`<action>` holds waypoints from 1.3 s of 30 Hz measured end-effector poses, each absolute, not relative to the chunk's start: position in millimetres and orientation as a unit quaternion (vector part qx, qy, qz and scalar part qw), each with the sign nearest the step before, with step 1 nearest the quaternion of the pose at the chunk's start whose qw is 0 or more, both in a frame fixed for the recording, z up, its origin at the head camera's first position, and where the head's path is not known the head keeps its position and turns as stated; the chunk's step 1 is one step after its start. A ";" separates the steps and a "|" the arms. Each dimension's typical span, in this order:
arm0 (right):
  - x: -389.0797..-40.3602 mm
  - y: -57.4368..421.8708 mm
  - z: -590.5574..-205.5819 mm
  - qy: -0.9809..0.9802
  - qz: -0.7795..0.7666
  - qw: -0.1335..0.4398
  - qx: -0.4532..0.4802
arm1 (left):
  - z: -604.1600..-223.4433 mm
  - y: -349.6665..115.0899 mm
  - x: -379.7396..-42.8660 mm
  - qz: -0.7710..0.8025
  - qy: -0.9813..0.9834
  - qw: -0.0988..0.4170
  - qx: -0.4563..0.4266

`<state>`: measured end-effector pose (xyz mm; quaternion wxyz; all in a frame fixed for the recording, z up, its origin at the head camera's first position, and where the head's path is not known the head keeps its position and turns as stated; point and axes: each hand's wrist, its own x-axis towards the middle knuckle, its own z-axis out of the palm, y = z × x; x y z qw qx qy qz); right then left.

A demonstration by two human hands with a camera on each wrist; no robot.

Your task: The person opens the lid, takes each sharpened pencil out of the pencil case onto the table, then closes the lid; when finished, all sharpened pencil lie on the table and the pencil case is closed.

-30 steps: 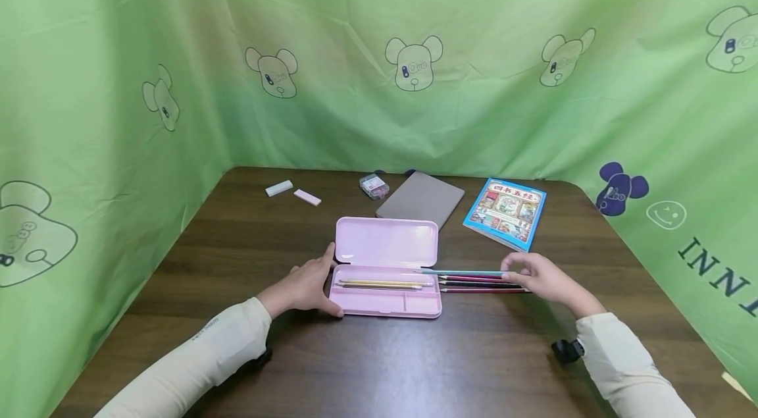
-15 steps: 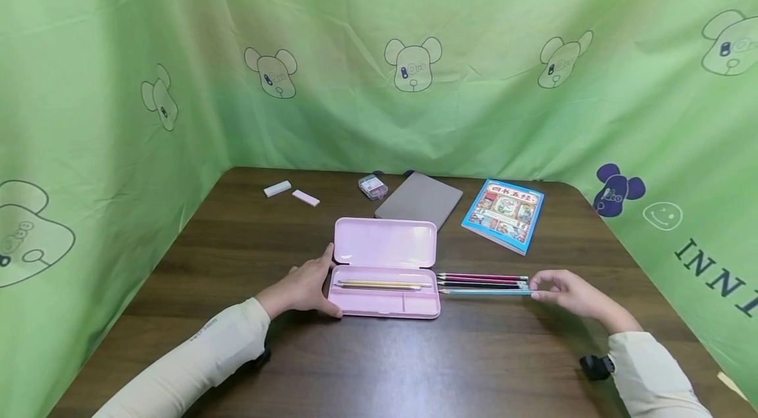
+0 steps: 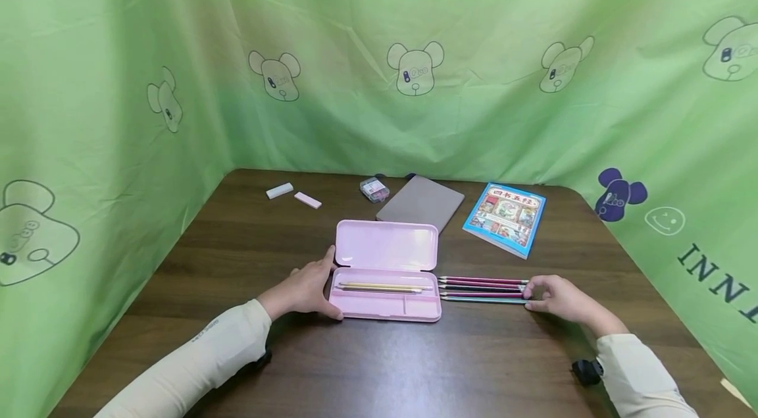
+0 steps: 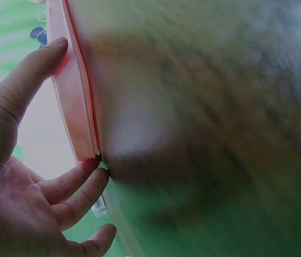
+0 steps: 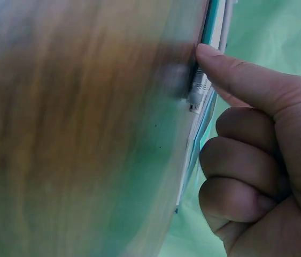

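Observation:
A pink pencil case (image 3: 426, 313) lies open on the table, its lid (image 3: 387, 245) tilted back. Two pencils, one yellowish, sit in its rear compartment. My left hand (image 3: 304, 284) holds the case's left end, thumb at the front corner and index finger near the hinge; in the left wrist view the thumb (image 4: 48, 59) presses the pink wall. On the right, my right hand (image 3: 556, 297) pinches the far end of a teal pencil (image 3: 482, 300). That pencil lies frontmost beside several dark red and black pencils (image 3: 480, 284), points toward the case. The other right fingers are curled in.
Behind the case are a grey flat notebook (image 3: 423, 201) and a blue-edged picture book (image 3: 506, 217). A small clear box (image 3: 375, 189), a white eraser (image 3: 279, 190) and a pink-white bar (image 3: 308, 200) sit toward the back left. Green curtain surrounds the table (image 3: 385, 365).
My right hand has moved the teal pencil from behind the other pencils, its tip over the case, to the front of the row on the table. My left hand stays in place.

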<state>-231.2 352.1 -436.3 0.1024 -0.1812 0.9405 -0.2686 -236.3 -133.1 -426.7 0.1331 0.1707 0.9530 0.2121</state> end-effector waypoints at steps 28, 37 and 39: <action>-265.6 287.6 -425.1 0.913 -0.330 0.100 -0.219 | -431.3 -132.7 -235.0 0.214 0.955 0.116 0.170; -278.3 252.9 -423.3 0.903 -0.322 0.103 -0.264 | -430.4 -131.9 -232.7 0.216 0.954 0.108 0.177; -280.7 244.5 -422.5 0.900 -0.323 0.107 -0.272 | -430.3 -132.6 -232.5 0.215 0.955 0.107 0.177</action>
